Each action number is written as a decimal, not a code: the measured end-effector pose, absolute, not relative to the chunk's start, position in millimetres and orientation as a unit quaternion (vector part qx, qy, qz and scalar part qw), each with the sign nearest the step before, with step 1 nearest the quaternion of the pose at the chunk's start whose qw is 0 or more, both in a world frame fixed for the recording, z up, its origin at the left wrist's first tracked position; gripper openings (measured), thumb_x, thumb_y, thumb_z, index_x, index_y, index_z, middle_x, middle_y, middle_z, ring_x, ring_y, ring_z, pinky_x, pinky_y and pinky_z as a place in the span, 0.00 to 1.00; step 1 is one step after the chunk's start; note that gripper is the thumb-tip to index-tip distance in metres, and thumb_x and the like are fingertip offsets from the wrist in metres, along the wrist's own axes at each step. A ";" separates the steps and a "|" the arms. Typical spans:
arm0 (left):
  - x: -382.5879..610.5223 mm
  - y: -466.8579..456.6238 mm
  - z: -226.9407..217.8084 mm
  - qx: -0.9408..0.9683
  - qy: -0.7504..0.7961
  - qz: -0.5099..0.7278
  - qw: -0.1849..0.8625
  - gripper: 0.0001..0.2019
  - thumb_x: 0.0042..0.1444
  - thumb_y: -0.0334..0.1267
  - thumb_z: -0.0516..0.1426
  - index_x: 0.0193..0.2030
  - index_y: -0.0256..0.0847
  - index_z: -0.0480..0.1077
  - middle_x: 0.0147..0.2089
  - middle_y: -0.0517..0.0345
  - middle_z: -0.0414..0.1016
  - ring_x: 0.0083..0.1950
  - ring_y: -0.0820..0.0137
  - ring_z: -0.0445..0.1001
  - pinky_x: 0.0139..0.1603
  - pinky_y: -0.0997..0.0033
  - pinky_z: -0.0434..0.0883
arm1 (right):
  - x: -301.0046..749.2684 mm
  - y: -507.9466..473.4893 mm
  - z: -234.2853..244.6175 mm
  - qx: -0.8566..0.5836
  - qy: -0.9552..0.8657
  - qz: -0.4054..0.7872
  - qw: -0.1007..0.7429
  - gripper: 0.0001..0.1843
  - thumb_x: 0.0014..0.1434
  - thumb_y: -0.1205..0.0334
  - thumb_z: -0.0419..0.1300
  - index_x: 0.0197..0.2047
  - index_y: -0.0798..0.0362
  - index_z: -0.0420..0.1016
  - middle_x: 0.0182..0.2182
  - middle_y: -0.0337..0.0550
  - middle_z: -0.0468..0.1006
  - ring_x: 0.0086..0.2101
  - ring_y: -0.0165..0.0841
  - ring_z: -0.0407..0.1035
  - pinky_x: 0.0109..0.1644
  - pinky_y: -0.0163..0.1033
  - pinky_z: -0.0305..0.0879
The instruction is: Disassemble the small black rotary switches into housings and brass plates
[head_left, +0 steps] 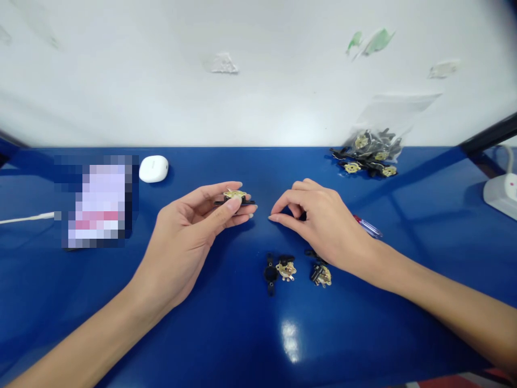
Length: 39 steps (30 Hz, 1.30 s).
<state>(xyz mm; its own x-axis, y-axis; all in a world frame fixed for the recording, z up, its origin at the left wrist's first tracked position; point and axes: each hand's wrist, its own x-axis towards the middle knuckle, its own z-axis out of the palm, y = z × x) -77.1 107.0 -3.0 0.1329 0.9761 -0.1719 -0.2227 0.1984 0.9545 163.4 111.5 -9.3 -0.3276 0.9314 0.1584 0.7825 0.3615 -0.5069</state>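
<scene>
Work surface: a glossy blue table (226,334) backed by a matte white wall. At far left a thin white cable (28,217) lies flat. Further right sits a smooth white oval case (153,168).

The left hand (189,226) holds a small component (235,198), a toothed brass plate on a flat black base. It is pinched level between thumb and fingertips, above the table centre.

The right hand (319,221) is just beside it, fingers curled and thumb close to the index finger. Whether it grips anything cannot be told.

Loose components (286,269) of the same kind lie on the table near its wrist. A slim tool (368,227) with a clear, red-marked handle shows behind the hand. A clear plastic bag (375,148) of further components rests against the wall.
</scene>
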 end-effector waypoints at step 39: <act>-79.4 103.6 -1.9 0.470 0.477 0.423 0.610 0.15 0.65 0.41 0.78 0.58 0.51 0.89 0.56 0.57 0.93 0.59 0.63 0.89 0.66 0.69 0.83 | 182.1 107.9 5.5 -0.511 -0.806 0.198 0.223 0.09 0.80 0.63 0.66 0.47 0.47 0.88 0.43 0.42 0.89 0.44 0.39 0.79 0.48 0.45 0.72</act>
